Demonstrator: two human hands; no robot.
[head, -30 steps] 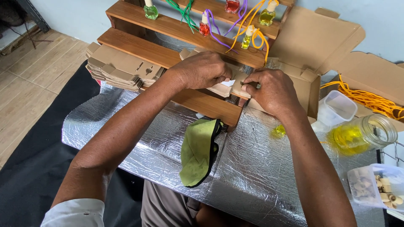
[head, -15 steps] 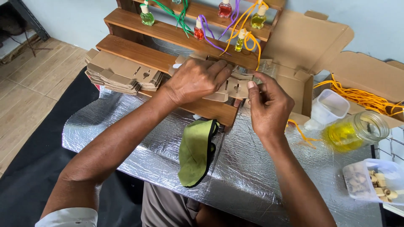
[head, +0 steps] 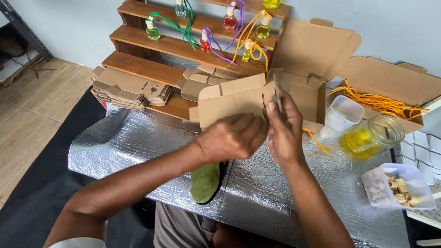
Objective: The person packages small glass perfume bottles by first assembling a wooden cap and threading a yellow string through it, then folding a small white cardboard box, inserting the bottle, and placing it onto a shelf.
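Both hands hold a flat carton blank [head: 232,102] above the table [head: 138,151], long axis crosswise: left hand [head: 234,137] under its lower edge, right hand [head: 284,128] fingers seemingly pinching its right end.

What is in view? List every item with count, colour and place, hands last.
flat brown cardboard box blank: one, brown, held up over the table in both hands
stack of flat cardboard blanks: one pile, brown, lowest wooden step, left
stepped wooden shelf: one, brown, behind the table
small glass bottles with coloured cords: several, green, red, yellow, on the upper steps
green cloth: one, table's near edge
silver foil table cover: one, silver
glass jar of yellow liquid: one, right
clear plastic tub of wooden caps: one, far right
open cardboard box: one, brown, behind the blank
left hand: grip on the blank
right hand: grip on the blank's edge
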